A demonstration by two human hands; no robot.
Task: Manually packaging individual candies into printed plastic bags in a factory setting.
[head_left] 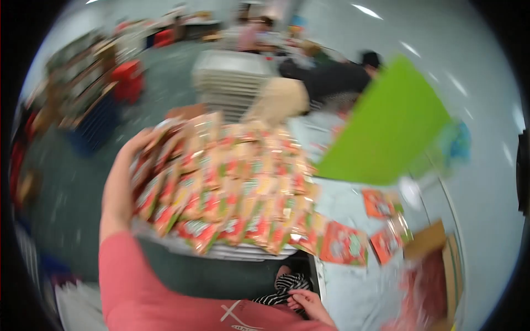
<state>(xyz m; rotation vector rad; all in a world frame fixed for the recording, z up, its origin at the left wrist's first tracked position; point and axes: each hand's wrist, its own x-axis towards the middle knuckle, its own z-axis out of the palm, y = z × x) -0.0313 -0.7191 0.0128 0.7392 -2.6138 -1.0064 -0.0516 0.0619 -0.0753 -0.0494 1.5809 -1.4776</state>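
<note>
left hand (122, 182) raised at the left rim of a broad spread of red-and-green snack packets (221, 187), wrist in a pink sleeve (127, 276) coming up from the lower edge. fingers (144, 144) curled over the far-left corner of the spread, lying on the topmost packets there; too blurred to tell whether clamped around a packet or only pressed flat against the heap. packets piled in overlapping rows on a pale tray (232, 251), long axis of the spread running from the hand's side toward the right, rows fanned down toward the near edge. directly right of the left fingers, then: the whole heap, touching them at its left border. right hand (309, 303) low at the bottom edge, well apart from the heap, loosely half-curled beside a striped black-and-white cloth (287, 284), holding nothing that can be made out. clearly nearer to the pile: the left. a few loose packets (381, 220) scattered on the pale tabletop (342, 204) to the right, just beyond the tray, nearer the right hand than the heap is. behind these, a bright green board (386, 127) tilted up, and a stack of pale trays (232, 77) farther back. people seated in the blurred background.
</note>
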